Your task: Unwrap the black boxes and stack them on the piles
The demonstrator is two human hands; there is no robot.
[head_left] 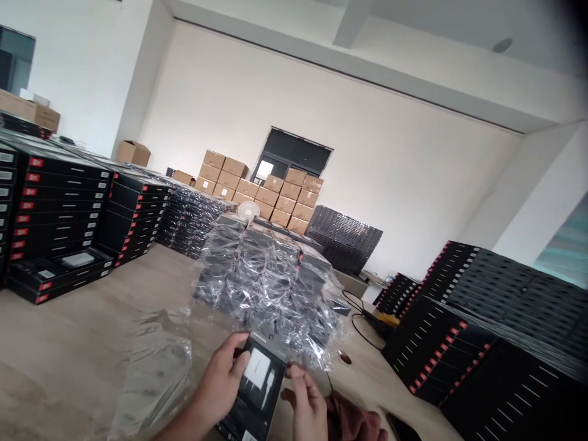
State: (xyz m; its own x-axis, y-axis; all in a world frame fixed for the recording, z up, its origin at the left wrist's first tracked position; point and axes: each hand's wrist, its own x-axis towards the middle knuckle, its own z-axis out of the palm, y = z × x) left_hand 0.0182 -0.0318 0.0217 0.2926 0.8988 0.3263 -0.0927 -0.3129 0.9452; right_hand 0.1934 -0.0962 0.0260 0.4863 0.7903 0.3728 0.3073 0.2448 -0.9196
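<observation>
A black retail charger box [258,398], with a white plug and cable pictured on its front, is tilted up before me. My left hand [221,381] grips its left edge, thumb on the front. At the opposite edge, my right hand [307,401] has its thumb and fingers pinched at the box's upper right side. A flat clear plastic bag [158,367] lies on the table left of my left hand. Just beyond the box rises a pile of dark boxes wrapped in clear plastic [271,275]. A dark red cloth [356,419] is beside my right hand.
Tall stacks of black boxes with red labels stand at left [59,202] and right [436,343]. An open box [64,269] holds a white item. A phone [399,425] and black cable [361,321] lie at right. Brown cartons [275,196] are piled behind.
</observation>
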